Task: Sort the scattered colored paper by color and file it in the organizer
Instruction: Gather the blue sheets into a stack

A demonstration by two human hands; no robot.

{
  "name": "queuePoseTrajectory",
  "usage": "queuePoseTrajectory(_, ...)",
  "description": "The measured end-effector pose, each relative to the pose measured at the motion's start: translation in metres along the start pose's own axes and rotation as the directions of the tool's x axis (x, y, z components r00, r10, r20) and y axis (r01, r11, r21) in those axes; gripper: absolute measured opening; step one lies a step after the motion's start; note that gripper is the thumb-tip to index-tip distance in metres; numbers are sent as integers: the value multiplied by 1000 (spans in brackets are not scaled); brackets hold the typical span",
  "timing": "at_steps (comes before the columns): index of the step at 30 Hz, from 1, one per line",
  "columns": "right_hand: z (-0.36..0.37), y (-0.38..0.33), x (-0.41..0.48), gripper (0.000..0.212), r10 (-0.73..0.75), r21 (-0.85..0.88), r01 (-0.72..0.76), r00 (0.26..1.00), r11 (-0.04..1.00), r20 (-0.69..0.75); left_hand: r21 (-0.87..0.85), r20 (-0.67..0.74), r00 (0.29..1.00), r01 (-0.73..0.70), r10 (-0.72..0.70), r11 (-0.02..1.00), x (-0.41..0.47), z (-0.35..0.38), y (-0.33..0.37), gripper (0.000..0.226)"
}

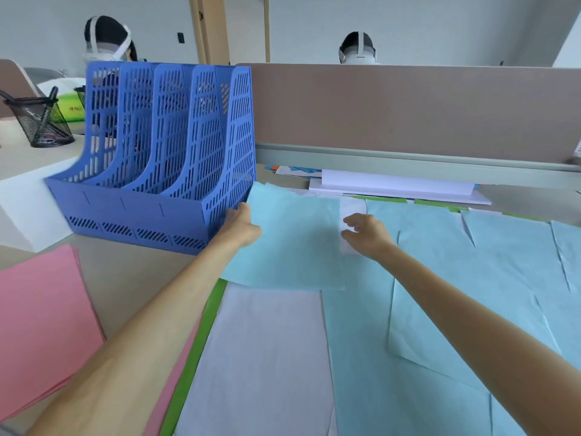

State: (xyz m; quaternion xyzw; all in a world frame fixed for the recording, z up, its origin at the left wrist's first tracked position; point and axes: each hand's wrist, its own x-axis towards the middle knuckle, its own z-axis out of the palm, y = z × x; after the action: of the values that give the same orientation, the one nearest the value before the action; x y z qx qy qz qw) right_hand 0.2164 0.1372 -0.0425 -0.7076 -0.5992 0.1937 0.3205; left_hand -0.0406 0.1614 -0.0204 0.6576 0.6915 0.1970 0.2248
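Note:
My left hand [240, 226] grips the left edge of a stack of light blue sheets [289, 240], lifted a little off the desk, right beside the blue plastic organizer [163, 152] with its upright slots. My right hand [366, 232] hovers with loosely curled fingers at the stack's right edge, over a pale lilac sheet [352, 212]. More light blue sheets [471, 278] lie spread across the right of the desk. A lilac sheet [267, 357] lies in front, with green paper [201, 341] and pink paper [179, 366] under its left side. A pink stack [41, 313] lies at the left.
A white paper stack [396, 187] lies at the back by the brown partition [408, 105]. A black mesh pen cup [41, 121] stands at far left, a white sheet [28, 206] beside the organizer. Two people sit beyond the partition.

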Motion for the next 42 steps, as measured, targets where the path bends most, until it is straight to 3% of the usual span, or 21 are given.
queuePoseTrajectory(2, -10, 6, -6, 32, -1, -12, 1, 1000, 1000, -5, 196, 5, 1000, -12, 11, 981, -10, 3, 2, 50)
queuePoseTrajectory(5, -31, 13, -19, 32, 23, -24, -24, 999, 999, -30, 294, 62, 996, -81, 66, 952, -28, 13, 13, 50)
queuePoseTrajectory(10, -64, 28, -56, 40, 79, -157, -81, 997, 984, -22, 105, 148, 970, -212, 195, 972, -76, 27, 45, 53)
queuePoseTrajectory(14, -87, 45, -93, 47, 127, -263, -119, 992, 957, 14, -56, 244, 951, -185, 193, 981, -122, 42, 64, 61)
queuePoseTrajectory(17, -97, 62, -119, 53, 181, -395, -152, 983, 906, 37, 12, 309, 940, -158, 147, 987, -151, 54, 71, 66)
queuePoseTrajectory(21, -93, 84, -158, 50, 149, -579, -96, 988, 810, 45, 123, 240, 952, -223, 189, 967, -175, 72, 72, 59)
queuePoseTrajectory(24, -84, 92, -180, 57, 36, -599, 17, 997, 801, 75, 40, 222, 958, -193, 180, 980, -186, 79, 71, 60)
queuePoseTrajectory(28, -82, 86, -191, 61, -13, -541, 88, 990, 836, 140, -267, 141, 983, -77, 118, 961, -190, 81, 69, 67)
queuePoseTrajectory(30, -82, 81, -195, 60, -68, -489, 152, 980, 859, 186, -484, 133, 990, 25, 45, 875, -186, 82, 68, 78)
queuePoseTrajectory(33, -83, 79, -199, 57, -96, -432, 152, 984, 889, 148, -716, 199, 979, 171, -37, 676, -187, 82, 68, 71)
queuePoseTrajectory(37, -89, 94, -202, 58, 97, -638, -58, 995, 768, 26, -613, 224, 975, 141, 0, 777, -195, 88, 72, 41)
queuePoseTrajectory(39, -93, 98, -203, 58, 144, -613, -82, 988, 786, 52, -581, 218, 975, 96, 41, 808, -194, 92, 78, 46)
queuePoseTrajectory(42, -105, 95, -205, 59, 71, -489, -25, 994, 872, 77, -557, 194, 977, 35, 89, 830, -194, 96, 87, 50)
